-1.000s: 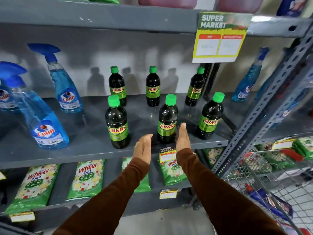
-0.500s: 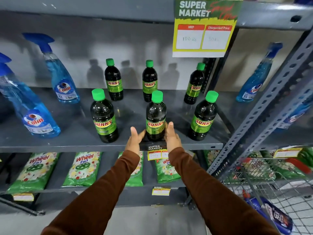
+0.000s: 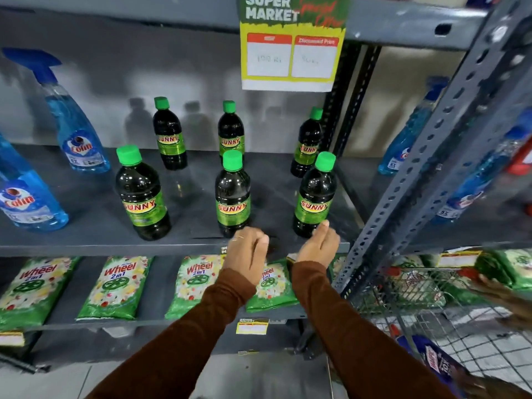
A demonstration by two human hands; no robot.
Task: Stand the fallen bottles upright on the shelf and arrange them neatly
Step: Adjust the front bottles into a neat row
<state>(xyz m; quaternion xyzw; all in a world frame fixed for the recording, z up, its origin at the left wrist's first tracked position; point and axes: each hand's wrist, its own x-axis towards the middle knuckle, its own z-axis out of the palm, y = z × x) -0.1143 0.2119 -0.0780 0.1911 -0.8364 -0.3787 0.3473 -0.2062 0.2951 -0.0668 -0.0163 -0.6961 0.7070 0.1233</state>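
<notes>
Several dark Sunny bottles with green caps stand upright on the grey shelf [image 3: 95, 240], in two rows. The front row has a left bottle [image 3: 141, 194], a middle bottle [image 3: 232, 194] and a right bottle [image 3: 315, 197]. The back row has bottles at left [image 3: 169, 133], middle [image 3: 231, 128] and right [image 3: 308, 142]. My left hand [image 3: 247, 249] hovers at the shelf's front edge, just below the middle front bottle, fingers curled and holding nothing. My right hand [image 3: 318, 246] is beside the base of the right front bottle, fingers loosely apart, one fingertip near it.
Blue Colin spray bottles [image 3: 77, 131] [image 3: 24, 194] stand at the shelf's left, and more lean at the right [image 3: 408, 133]. Green Wheel packets [image 3: 115, 286] lie on the shelf below. A price sign [image 3: 290, 53] hangs above. A wire cart [image 3: 431, 300] and a slotted upright [image 3: 426, 156] are at right.
Both hands let go of the middle front bottle and drew back to the shelf edge. My right hand shifted right toward the right front bottle. The view moved closer.
</notes>
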